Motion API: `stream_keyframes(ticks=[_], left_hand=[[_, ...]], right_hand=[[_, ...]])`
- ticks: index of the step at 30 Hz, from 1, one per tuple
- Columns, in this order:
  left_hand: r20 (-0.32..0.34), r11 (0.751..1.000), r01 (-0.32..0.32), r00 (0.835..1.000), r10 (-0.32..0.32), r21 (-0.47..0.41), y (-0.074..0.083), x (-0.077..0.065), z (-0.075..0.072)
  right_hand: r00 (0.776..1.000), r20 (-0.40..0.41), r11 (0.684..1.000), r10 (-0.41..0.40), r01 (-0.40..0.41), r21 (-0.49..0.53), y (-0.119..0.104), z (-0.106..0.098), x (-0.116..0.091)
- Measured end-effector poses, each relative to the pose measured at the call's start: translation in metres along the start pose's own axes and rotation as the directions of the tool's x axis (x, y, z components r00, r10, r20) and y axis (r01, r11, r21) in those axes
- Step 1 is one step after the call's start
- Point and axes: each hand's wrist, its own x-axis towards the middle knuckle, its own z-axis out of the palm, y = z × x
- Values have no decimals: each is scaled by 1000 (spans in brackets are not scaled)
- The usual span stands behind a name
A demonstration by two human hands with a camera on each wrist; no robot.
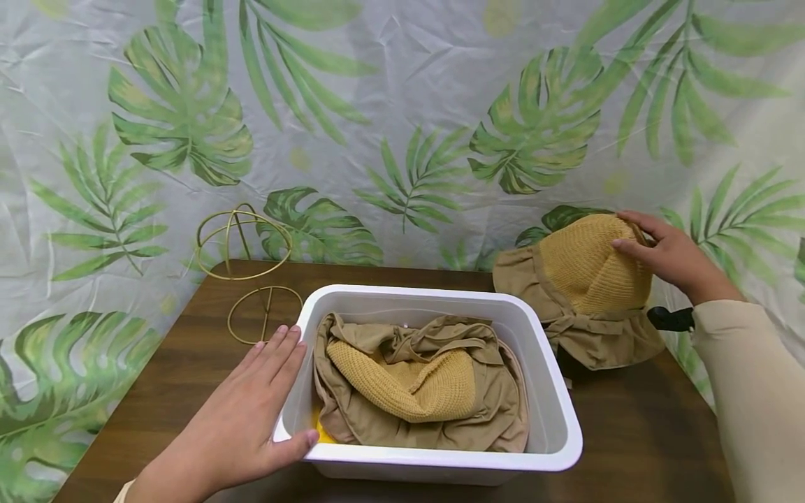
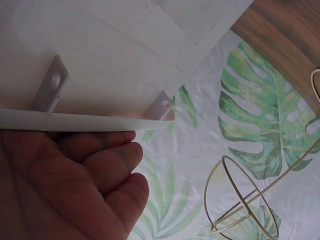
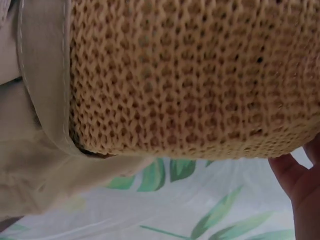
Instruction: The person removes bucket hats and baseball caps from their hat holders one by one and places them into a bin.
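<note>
Under my right hand (image 1: 669, 255), at the back right, is a sun hat (image 1: 594, 262) with a yellow knitted crown and a tan cloth brim. Thumb and fingers hold the crown near its top; the right wrist view shows the knit (image 3: 190, 75) close up, fingertips at its edge. A white plastic bin (image 1: 434, 457) stands in front of me. My left hand (image 1: 242, 412) rests along its left rim with fingers extended; from below, the left wrist view shows those fingers (image 2: 112, 162) against the rim. Inside the bin lies a similar hat (image 1: 440, 384), folded in on itself.
Left of the bin stands a gold wire hat stand (image 1: 267, 318) with a round base and a rounded top. Something bright yellow (image 1: 325, 432) peeks out from under the hat in the bin. Behind the brown wooden table (image 1: 170, 377) hangs a leaf-patterned cloth (image 1: 415, 84).
</note>
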Motion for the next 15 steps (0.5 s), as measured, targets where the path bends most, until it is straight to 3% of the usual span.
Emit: stream_keyframes(ticks=[7,15], left_hand=[[-7,1000,-3,1000,3,-7,0,1,0],[-25,1000,-11,1000,10,-7,1,1,0]], right_hand=[[1000,4,996,-15,14,83,7,2,4],[999,-39,995,-22,26,91,5,5,8]])
